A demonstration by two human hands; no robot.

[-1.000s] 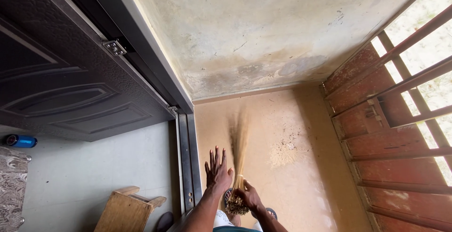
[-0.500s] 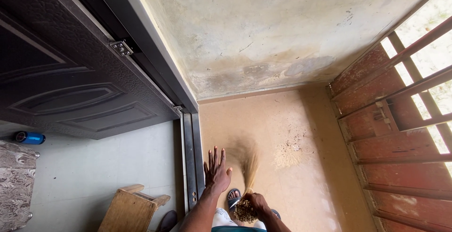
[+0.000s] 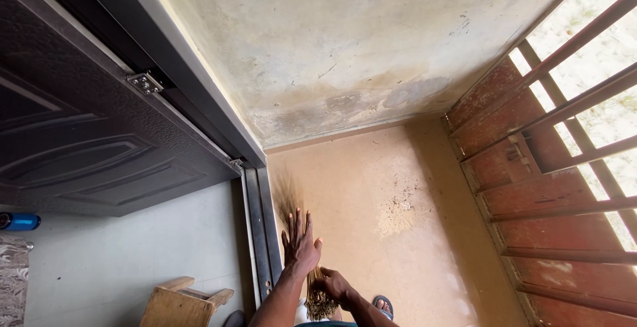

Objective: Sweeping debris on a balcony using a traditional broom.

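Wooden stool [image 3: 179, 300], blue bottle [image 3: 18, 221], dark door [image 3: 86, 141], red railing [image 3: 557, 187].

Narrow tan floor hemmed in on three sides, open in the middle.

The tan floor [image 3: 371, 187] lies open ahead of the hands, with only a small heap of swept dirt [image 3: 398, 215] well right of the broom [image 3: 312, 280]. To the left the metal door frame [image 3: 262, 227] rises just beside the left hand [image 3: 300, 244], and the dark open door [image 3: 99, 141] blocks the way beyond it. The stained wall [image 3: 345, 55] closes the far end. On the right the red iron gate [image 3: 537, 187] shuts that side along its whole length. A wooden stool [image 3: 176, 300] stands on the grey floor [image 3: 133, 247] inside the doorway, near the left arm.
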